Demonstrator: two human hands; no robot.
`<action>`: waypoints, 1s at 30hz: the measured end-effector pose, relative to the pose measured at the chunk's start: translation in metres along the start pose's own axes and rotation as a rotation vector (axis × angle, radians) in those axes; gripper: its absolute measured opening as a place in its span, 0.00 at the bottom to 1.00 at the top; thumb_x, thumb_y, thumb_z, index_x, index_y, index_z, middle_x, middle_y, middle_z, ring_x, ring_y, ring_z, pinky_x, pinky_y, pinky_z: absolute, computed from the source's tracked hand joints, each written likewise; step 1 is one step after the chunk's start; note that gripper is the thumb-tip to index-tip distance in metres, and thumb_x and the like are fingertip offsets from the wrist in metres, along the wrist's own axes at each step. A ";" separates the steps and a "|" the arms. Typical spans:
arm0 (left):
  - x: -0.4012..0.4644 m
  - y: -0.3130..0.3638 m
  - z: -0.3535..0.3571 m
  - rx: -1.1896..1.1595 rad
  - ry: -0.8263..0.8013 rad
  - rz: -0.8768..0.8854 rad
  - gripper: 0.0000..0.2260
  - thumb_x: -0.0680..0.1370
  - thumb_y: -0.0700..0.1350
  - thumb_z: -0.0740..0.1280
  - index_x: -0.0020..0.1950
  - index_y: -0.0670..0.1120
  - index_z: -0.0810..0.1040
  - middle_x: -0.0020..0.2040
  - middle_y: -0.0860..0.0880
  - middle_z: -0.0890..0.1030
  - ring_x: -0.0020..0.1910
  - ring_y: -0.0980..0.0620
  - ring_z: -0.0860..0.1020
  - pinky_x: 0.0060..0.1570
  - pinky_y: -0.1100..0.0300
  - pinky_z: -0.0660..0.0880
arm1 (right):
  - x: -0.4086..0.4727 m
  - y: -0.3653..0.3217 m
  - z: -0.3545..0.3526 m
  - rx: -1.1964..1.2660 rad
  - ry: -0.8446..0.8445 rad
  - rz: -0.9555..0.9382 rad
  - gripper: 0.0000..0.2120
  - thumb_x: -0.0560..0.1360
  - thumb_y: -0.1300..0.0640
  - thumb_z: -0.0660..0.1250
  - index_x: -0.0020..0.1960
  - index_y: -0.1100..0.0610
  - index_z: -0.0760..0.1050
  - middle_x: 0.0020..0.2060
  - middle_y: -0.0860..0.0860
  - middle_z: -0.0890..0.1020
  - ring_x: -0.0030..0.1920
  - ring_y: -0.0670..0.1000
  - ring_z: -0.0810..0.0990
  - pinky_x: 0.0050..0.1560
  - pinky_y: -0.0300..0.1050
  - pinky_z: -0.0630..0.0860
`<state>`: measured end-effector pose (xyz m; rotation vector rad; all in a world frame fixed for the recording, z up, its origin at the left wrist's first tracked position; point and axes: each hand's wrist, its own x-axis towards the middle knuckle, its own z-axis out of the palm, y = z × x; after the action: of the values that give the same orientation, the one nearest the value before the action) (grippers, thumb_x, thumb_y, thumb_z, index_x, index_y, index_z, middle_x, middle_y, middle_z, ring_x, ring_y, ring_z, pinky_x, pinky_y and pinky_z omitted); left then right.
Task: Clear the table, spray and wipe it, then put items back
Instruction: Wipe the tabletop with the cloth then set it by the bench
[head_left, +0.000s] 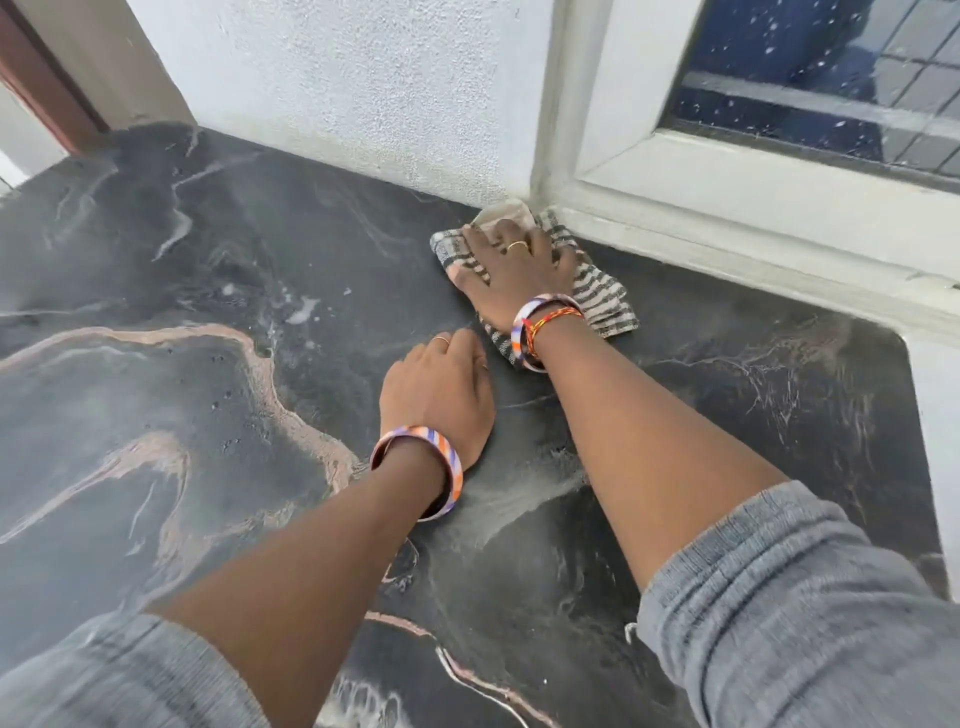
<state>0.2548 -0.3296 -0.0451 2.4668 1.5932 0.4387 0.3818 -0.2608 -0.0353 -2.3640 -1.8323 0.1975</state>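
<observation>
A dark marbled table (208, 415) with pale pink veins fills the view. A striped black-and-white cloth (602, 291) lies flat on it near the back wall. My right hand (511, 270) presses down on the cloth with spread fingers. My left hand (439, 395) rests on the bare tabletop just in front of the cloth, fingers loosely curled and holding nothing. White foamy spray spots (304, 309) sit on the surface to the left of the cloth.
A white textured wall (337, 78) bounds the table at the back. A white window frame and sill (727, 208) run along the back right. A brown door frame (47, 88) stands at the far left.
</observation>
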 end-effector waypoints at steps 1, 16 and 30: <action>-0.001 0.000 -0.001 -0.013 -0.007 -0.003 0.10 0.80 0.47 0.54 0.52 0.46 0.72 0.50 0.45 0.79 0.50 0.42 0.75 0.43 0.55 0.65 | -0.002 0.009 -0.001 -0.011 -0.002 0.036 0.26 0.77 0.37 0.48 0.74 0.40 0.53 0.76 0.48 0.56 0.75 0.57 0.51 0.70 0.63 0.48; -0.001 -0.001 -0.004 -0.054 -0.049 0.000 0.10 0.79 0.44 0.53 0.53 0.45 0.72 0.50 0.45 0.79 0.49 0.43 0.75 0.42 0.56 0.62 | -0.089 0.178 -0.032 0.108 0.081 1.051 0.30 0.77 0.36 0.44 0.76 0.43 0.45 0.77 0.50 0.46 0.77 0.57 0.43 0.66 0.77 0.44; -0.001 0.000 -0.002 0.005 -0.026 0.006 0.09 0.79 0.44 0.54 0.52 0.44 0.73 0.50 0.42 0.79 0.49 0.39 0.75 0.41 0.54 0.63 | -0.067 0.046 -0.005 0.002 -0.062 0.181 0.24 0.79 0.39 0.45 0.74 0.36 0.46 0.77 0.44 0.49 0.77 0.51 0.45 0.68 0.72 0.37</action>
<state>0.2536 -0.3308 -0.0433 2.4710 1.5790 0.4026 0.4096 -0.3373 -0.0385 -2.5496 -1.6410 0.2951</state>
